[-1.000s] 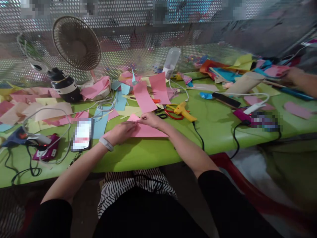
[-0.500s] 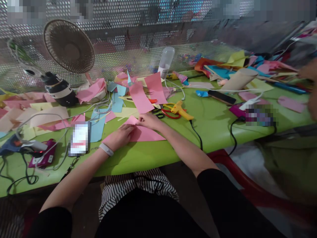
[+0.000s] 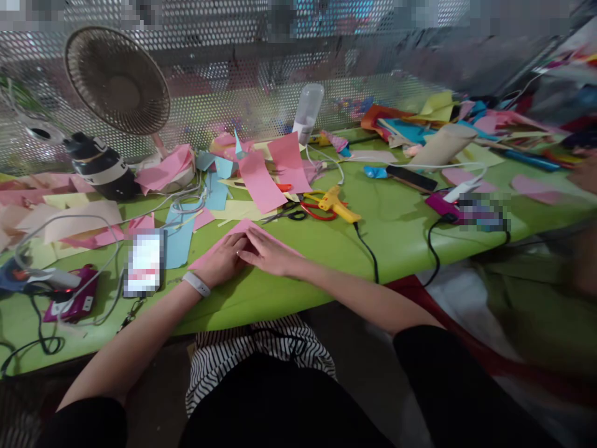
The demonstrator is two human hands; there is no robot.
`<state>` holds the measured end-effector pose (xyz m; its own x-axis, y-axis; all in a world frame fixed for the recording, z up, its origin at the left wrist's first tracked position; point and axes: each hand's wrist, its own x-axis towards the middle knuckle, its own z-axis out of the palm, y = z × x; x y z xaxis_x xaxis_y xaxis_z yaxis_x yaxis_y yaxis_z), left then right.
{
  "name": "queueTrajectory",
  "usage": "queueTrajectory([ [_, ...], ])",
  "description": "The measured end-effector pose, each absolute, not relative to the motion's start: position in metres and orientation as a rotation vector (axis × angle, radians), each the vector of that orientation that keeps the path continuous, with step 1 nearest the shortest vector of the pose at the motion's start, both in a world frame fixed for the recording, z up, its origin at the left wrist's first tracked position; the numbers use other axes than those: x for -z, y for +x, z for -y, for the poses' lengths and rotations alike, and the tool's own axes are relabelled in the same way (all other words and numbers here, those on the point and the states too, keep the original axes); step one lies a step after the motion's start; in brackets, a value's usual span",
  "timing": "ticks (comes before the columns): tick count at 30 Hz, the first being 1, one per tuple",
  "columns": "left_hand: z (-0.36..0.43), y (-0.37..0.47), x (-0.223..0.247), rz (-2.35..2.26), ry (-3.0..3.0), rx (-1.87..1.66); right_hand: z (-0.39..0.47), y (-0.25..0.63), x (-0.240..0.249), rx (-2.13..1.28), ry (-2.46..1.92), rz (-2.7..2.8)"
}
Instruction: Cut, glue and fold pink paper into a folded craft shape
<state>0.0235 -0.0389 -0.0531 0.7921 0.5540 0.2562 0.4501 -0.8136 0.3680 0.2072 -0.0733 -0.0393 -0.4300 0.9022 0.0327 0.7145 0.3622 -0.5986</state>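
A folded pink paper (image 3: pixel 242 226) lies near the table's front edge, its peak pointing away from me. My left hand (image 3: pixel 226 256), with a pale band on the wrist, rests on the paper's left part, fingers flat. My right hand (image 3: pixel 265 252) lies over the paper's middle, fingers stretched out and tips touching my left fingers. Both hands cover much of the paper. Just beyond are scissors with black handles (image 3: pixel 296 215) and a yellow glue gun (image 3: pixel 336 205).
On the green table (image 3: pixel 392 246) are a phone (image 3: pixel 144 262), blue paper (image 3: pixel 181 236), a purple power strip (image 3: pixel 77 295), a black bottle (image 3: pixel 102 168) and a fan (image 3: pixel 119 84). Cables run on both sides. Another person's hand (image 3: pixel 583 174) is at the right edge.
My right hand has slid down from the paper's peak and flattened, its fingers now straight beside my left hand. The pink paper's right part is less visible. The view has shifted slightly.
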Motion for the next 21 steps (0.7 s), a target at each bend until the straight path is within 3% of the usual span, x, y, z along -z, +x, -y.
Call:
queueTrajectory([
  [14,0.041,0.024,0.051,-0.823,2.815,-0.392,0.089,0.211,0.059,-0.708,-1.457,2.450],
  [21,0.046,0.017,0.052,-0.942,2.923,-0.105,0.091,0.215,0.061,-0.610,-1.465,2.524],
])
